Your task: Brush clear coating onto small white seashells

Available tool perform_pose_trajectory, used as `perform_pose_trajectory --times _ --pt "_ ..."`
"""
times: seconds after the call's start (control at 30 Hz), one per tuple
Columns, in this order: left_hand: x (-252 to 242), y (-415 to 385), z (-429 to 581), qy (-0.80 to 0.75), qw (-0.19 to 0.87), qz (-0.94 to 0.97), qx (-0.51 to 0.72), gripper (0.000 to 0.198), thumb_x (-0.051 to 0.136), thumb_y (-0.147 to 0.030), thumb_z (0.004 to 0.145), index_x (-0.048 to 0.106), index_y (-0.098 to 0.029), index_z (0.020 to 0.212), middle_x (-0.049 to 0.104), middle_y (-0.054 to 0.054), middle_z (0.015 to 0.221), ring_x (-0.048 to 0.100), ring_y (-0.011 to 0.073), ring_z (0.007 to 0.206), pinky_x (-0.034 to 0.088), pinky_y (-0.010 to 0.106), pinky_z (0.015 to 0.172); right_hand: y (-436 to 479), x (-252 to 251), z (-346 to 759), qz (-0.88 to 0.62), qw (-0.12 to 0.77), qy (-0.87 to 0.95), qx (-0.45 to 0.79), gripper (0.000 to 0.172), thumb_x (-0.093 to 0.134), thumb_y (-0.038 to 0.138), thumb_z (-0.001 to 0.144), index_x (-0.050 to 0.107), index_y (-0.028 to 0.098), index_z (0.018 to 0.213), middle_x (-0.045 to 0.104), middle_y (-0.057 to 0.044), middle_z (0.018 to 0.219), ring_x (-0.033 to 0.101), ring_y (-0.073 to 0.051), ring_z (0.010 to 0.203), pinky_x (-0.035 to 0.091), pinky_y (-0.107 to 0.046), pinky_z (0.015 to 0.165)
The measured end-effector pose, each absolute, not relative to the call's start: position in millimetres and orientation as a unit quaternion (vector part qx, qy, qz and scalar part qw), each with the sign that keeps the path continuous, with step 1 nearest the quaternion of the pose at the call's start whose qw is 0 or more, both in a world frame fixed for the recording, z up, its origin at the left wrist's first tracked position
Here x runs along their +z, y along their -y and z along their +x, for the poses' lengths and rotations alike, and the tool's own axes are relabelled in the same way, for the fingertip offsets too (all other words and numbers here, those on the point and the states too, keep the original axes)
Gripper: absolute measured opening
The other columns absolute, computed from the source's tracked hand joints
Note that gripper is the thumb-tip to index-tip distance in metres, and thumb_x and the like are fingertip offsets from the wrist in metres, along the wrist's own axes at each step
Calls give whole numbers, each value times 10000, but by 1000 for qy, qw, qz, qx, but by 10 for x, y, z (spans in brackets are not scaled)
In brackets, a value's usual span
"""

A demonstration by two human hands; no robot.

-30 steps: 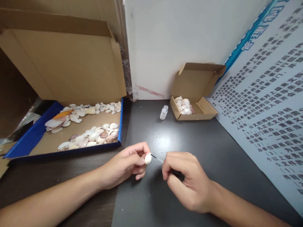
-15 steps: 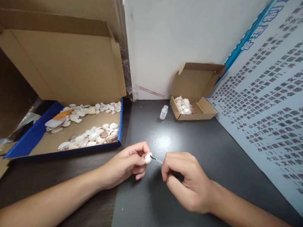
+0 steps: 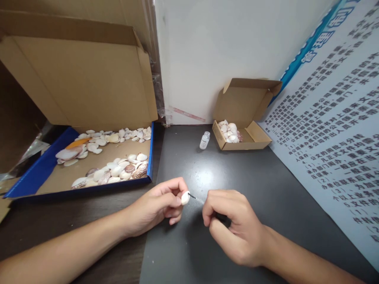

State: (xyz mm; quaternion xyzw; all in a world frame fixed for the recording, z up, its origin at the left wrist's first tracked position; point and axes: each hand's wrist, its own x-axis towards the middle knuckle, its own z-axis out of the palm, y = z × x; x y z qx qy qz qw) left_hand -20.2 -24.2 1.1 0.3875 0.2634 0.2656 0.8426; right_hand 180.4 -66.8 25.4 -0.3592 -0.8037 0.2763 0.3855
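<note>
Between the thumb and fingers of my left hand (image 3: 161, 203) is a small white seashell (image 3: 185, 198). My right hand (image 3: 233, 225) is closed around a small brush (image 3: 193, 196) with a thin clear stem and a dark tip; its handle is mostly hidden in the fingers. The dark tip touches the shell's edge. Beyond both hands, a small uncapped clear bottle (image 3: 204, 140) with a white label stands upright on the dark mat (image 3: 183, 165).
At left, an open cardboard box (image 3: 149, 157) with blue sides holds rows of seashells (image 3: 118, 169). Back right stands a smaller open brown box (image 3: 245, 146) with white and pinkish shells (image 3: 229, 132). A white panel (image 3: 189, 59) rises behind; a printed sheet (image 3: 334, 118) leans at right.
The brush tip has shifted slightly against the shell's edge and looks straighter. Both hands stay almost in place.
</note>
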Motion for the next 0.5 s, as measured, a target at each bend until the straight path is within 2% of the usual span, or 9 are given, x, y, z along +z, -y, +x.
perform_pose_trajectory --times 0.33,0.5 --pt "13 237 -205 -264 840 392 267 75 569 -124 801 518 -172 775 425 -55 683 337 54 513 360 202 503 656 248 1799 -348 371 812 288 148 419 48 674 460 179 620 450 37 554 379 -85 493 290 -226 502" --pt "4 236 -203 -265 841 388 267 81 575 -137 802 514 -175 767 408 -60 659 323 56 505 356 203 502 658 269 1805 -363 394 802 266 166 421 32 673 458 182 611 442 40 541 375 -86 486 283 -224 491"
